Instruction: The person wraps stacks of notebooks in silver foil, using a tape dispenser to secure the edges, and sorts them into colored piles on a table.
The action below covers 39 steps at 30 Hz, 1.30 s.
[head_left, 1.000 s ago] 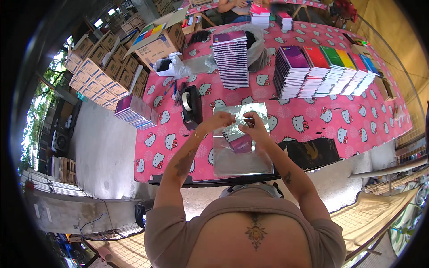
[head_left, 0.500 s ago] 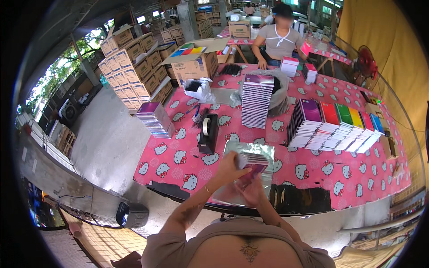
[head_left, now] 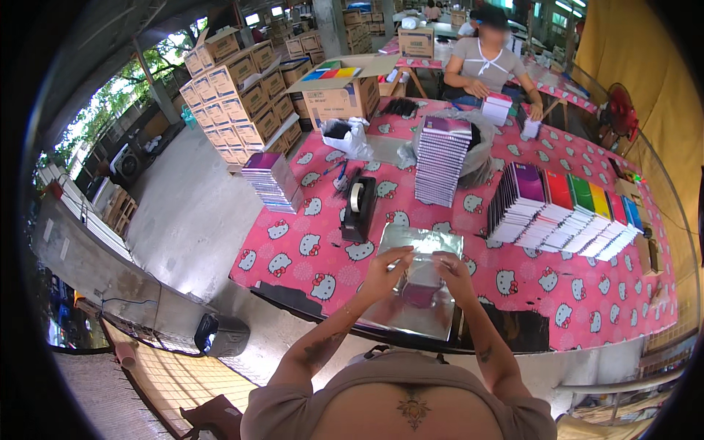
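A small stack of purple notebooks (head_left: 419, 295) lies on the near side of the table, seen through clear plastic. At its far end, my left hand (head_left: 387, 276) pinches one side of the clear plastic bag (head_left: 423, 258). My right hand (head_left: 457, 280) pinches the other side, so the plastic edge stretches between my fingertips. Beneath them a pile of shiny plastic sheets (head_left: 396, 320) lies flat. How far the bag covers the notebooks is hard to make out.
A black tape dispenser (head_left: 359, 209) stands left of the plastic. Tall purple notebook stacks (head_left: 443, 161) rise beyond and at the left (head_left: 271, 183). Rows of coloured notebooks (head_left: 561, 209) stand right. A co-worker (head_left: 488, 62) handles notebooks across the table. Cartons (head_left: 238, 95) are piled at far left.
My left hand has let go of the notebooks, which now lie flat. Both hands have moved to the far edge of the plastic. The co-worker's hand has reached to the small stack.
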Each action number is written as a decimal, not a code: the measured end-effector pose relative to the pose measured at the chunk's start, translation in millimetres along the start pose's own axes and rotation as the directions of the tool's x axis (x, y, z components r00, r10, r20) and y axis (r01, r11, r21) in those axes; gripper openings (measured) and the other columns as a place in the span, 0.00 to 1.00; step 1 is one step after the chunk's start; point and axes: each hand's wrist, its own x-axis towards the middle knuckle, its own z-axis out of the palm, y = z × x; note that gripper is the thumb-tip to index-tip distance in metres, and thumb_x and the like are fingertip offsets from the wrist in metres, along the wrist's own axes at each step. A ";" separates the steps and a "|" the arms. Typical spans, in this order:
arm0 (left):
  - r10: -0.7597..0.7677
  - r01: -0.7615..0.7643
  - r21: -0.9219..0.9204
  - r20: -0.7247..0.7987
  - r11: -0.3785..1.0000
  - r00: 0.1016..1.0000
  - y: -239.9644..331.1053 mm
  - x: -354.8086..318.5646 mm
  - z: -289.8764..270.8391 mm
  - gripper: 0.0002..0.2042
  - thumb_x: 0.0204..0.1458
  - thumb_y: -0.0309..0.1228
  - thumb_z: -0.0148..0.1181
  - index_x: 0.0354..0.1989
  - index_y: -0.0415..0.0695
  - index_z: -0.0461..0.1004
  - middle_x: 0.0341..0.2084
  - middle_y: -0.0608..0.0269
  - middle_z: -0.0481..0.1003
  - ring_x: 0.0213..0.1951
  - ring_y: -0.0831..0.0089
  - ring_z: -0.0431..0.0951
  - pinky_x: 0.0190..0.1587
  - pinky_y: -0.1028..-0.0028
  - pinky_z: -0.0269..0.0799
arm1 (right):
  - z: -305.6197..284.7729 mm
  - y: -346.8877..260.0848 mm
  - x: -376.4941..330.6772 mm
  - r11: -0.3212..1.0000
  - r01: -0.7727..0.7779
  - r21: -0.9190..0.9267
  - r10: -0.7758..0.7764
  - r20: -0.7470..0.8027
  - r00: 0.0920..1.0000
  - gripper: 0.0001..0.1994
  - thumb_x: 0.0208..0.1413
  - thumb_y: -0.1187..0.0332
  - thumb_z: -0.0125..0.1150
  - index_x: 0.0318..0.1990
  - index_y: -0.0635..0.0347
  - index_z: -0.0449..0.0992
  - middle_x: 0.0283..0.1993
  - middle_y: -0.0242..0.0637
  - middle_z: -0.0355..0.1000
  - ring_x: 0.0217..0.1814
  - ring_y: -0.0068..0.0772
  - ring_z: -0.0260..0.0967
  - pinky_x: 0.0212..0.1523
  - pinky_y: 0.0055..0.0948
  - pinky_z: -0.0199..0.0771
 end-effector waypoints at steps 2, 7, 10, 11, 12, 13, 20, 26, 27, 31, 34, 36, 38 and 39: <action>-0.022 0.020 -0.012 -0.204 1.000 0.979 -35.0 5.2 -33.1 0.16 0.59 0.38 0.63 0.47 0.37 0.79 0.46 0.49 0.78 0.47 0.62 0.79 0.50 0.68 0.74 | 20.1 -32.5 -1.4 0.983 0.156 -0.101 -0.167 -0.111 0.980 0.17 0.63 0.66 0.60 0.57 0.60 0.75 0.55 0.37 0.71 0.57 0.29 0.67 0.56 0.31 0.68; 0.083 0.319 0.739 -0.451 0.594 0.889 -108.7 41.9 -156.9 0.19 0.56 0.39 0.65 0.48 0.35 0.77 0.33 0.59 0.79 0.37 0.71 0.78 0.42 0.71 0.74 | 65.8 -124.9 -33.3 0.560 0.410 -0.720 -0.542 0.056 0.838 0.19 0.53 0.57 0.67 0.49 0.55 0.78 0.51 0.38 0.74 0.56 0.41 0.70 0.58 0.45 0.64; -0.584 0.598 -0.055 -0.304 0.799 0.752 -93.4 76.3 -156.8 0.17 0.53 0.34 0.66 0.47 0.34 0.78 0.28 0.64 0.78 0.31 0.73 0.78 0.38 0.73 0.74 | 69.8 -125.7 -32.2 0.348 0.380 -0.857 -0.429 0.215 0.877 0.19 0.51 0.54 0.68 0.48 0.52 0.79 0.45 0.34 0.74 0.51 0.38 0.71 0.59 0.45 0.61; -0.502 0.513 -0.044 -0.295 0.857 0.813 -101.5 83.7 -156.5 0.16 0.53 0.33 0.66 0.46 0.35 0.79 0.27 0.64 0.78 0.29 0.74 0.78 0.36 0.74 0.74 | 69.2 -120.9 -27.6 0.356 0.343 -0.869 -0.342 0.221 0.913 0.20 0.51 0.53 0.68 0.50 0.51 0.78 0.43 0.34 0.74 0.49 0.39 0.71 0.59 0.45 0.60; -0.412 0.425 -0.029 -0.316 0.905 0.855 -114.0 81.6 -169.8 0.15 0.53 0.31 0.66 0.45 0.36 0.79 0.26 0.64 0.78 0.28 0.74 0.77 0.34 0.74 0.74 | 77.0 -121.0 -25.7 0.371 0.335 -0.866 -0.257 0.250 0.933 0.21 0.51 0.53 0.68 0.51 0.51 0.78 0.41 0.34 0.73 0.47 0.40 0.70 0.59 0.46 0.60; -0.325 0.335 -0.023 -0.312 0.942 0.892 -120.8 83.5 -168.7 0.13 0.53 0.30 0.66 0.44 0.36 0.80 0.25 0.65 0.78 0.26 0.75 0.77 0.33 0.75 0.73 | 80.8 -123.6 -26.3 0.361 0.318 -0.877 -0.297 0.216 0.930 0.22 0.51 0.54 0.68 0.53 0.50 0.77 0.41 0.35 0.73 0.48 0.41 0.70 0.59 0.46 0.60; -0.213 0.277 0.125 -0.374 0.953 0.903 -146.0 39.5 -164.4 0.05 0.51 0.23 0.60 0.32 0.36 0.81 0.24 0.63 0.80 0.26 0.74 0.79 0.30 0.70 0.74 | 84.0 -119.5 -22.7 0.355 0.244 -0.902 -0.316 0.130 0.940 0.31 0.46 0.59 0.73 0.60 0.51 0.71 0.53 0.36 0.71 0.55 0.36 0.70 0.61 0.47 0.61; -0.210 0.237 0.251 -0.130 0.938 0.969 -75.4 40.6 -164.5 0.05 0.54 0.25 0.63 0.37 0.38 0.81 0.26 0.67 0.80 0.30 0.76 0.79 0.35 0.74 0.75 | 91.4 -133.2 -30.5 0.376 0.195 -0.906 -0.246 0.105 0.963 0.22 0.46 0.56 0.71 0.50 0.49 0.79 0.41 0.32 0.75 0.52 0.38 0.71 0.64 0.50 0.53; -0.176 0.174 0.131 0.004 0.976 0.984 -63.2 37.5 -153.2 0.06 0.54 0.25 0.63 0.38 0.39 0.80 0.30 0.67 0.80 0.33 0.77 0.79 0.37 0.74 0.74 | 93.2 -134.4 -31.8 0.336 0.192 -0.922 -0.289 0.093 0.953 0.21 0.45 0.56 0.72 0.48 0.48 0.80 0.42 0.33 0.76 0.53 0.37 0.72 0.65 0.49 0.51; 0.041 0.012 -0.137 0.377 0.990 0.925 -15.2 30.5 -93.4 0.09 0.54 0.22 0.64 0.44 0.42 0.80 0.37 0.66 0.78 0.40 0.79 0.75 0.45 0.76 0.70 | 96.2 -134.9 -26.4 0.338 0.167 -0.926 -0.272 0.073 0.960 0.20 0.46 0.52 0.70 0.47 0.46 0.82 0.42 0.32 0.76 0.52 0.37 0.72 0.64 0.51 0.51; 0.106 -0.125 0.006 0.483 0.992 0.869 3.5 40.4 -71.5 0.12 0.51 0.21 0.66 0.45 0.44 0.81 0.35 0.69 0.74 0.42 0.77 0.72 0.48 0.74 0.66 | 98.0 -129.6 -19.5 0.446 0.225 -0.866 -0.222 0.137 0.965 0.20 0.46 0.51 0.70 0.47 0.43 0.82 0.40 0.31 0.76 0.51 0.36 0.72 0.64 0.53 0.51; 0.160 -0.239 0.087 0.518 0.967 0.840 7.4 50.2 -68.4 0.12 0.50 0.22 0.68 0.43 0.46 0.82 0.34 0.70 0.71 0.43 0.75 0.70 0.50 0.72 0.65 | 95.9 -128.1 -18.7 0.401 0.238 -0.885 -0.262 0.138 0.955 0.20 0.45 0.50 0.70 0.46 0.42 0.82 0.41 0.32 0.75 0.51 0.36 0.71 0.64 0.52 0.51; 0.252 -0.363 0.102 0.548 0.926 0.798 9.0 58.2 -75.6 0.12 0.48 0.21 0.69 0.41 0.49 0.84 0.34 0.72 0.68 0.44 0.73 0.68 0.51 0.70 0.63 | 91.7 -131.1 -20.8 0.352 0.256 -0.900 -0.359 0.122 0.925 0.21 0.43 0.50 0.72 0.46 0.42 0.81 0.43 0.33 0.73 0.51 0.36 0.70 0.62 0.50 0.52; 0.248 -0.404 0.168 0.564 0.899 0.788 6.8 60.2 -81.3 0.10 0.48 0.22 0.70 0.38 0.51 0.85 0.43 0.69 0.69 0.51 0.70 0.67 0.56 0.68 0.61 | 85.4 -140.3 -25.5 0.321 0.267 -0.909 -0.431 0.111 0.896 0.23 0.42 0.51 0.74 0.47 0.43 0.81 0.44 0.33 0.72 0.51 0.36 0.69 0.61 0.49 0.52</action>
